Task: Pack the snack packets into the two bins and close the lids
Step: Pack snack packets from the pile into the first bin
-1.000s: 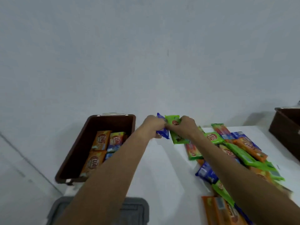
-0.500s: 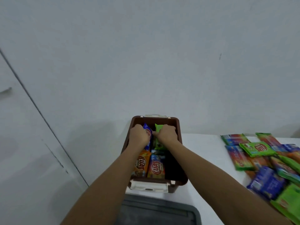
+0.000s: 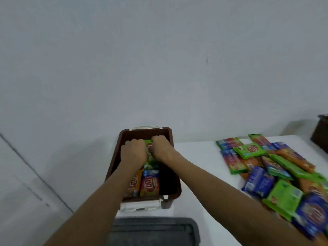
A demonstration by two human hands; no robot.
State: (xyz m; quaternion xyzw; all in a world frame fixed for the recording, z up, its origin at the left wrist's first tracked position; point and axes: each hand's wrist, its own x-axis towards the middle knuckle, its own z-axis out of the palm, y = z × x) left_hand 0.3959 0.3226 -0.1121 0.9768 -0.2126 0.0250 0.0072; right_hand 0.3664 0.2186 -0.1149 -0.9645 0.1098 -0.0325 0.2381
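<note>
The brown bin (image 3: pixel 170 137) stands open at the table's left end. Both my hands are down inside its far half. My right hand (image 3: pixel 162 148) is closed on a green snack packet (image 3: pixel 149 147), which stands between the two hands. My left hand (image 3: pixel 133 153) is curled beside that packet; what it holds is hidden under it. Orange packets (image 3: pixel 150 185) stand in rows in the bin's near half. A dark empty strip runs along the bin's right side.
A loose pile of green, blue and orange packets (image 3: pixel 266 166) covers the table on the right. The corner of a second brown bin (image 3: pixel 321 132) shows at the far right edge. A grey lid (image 3: pixel 152 231) lies in front of the first bin. The wall is close behind.
My hands carried a blue and a green packet from above the table into the brown bin, then sank lower among the packets there. The blue packet is no longer visible.
</note>
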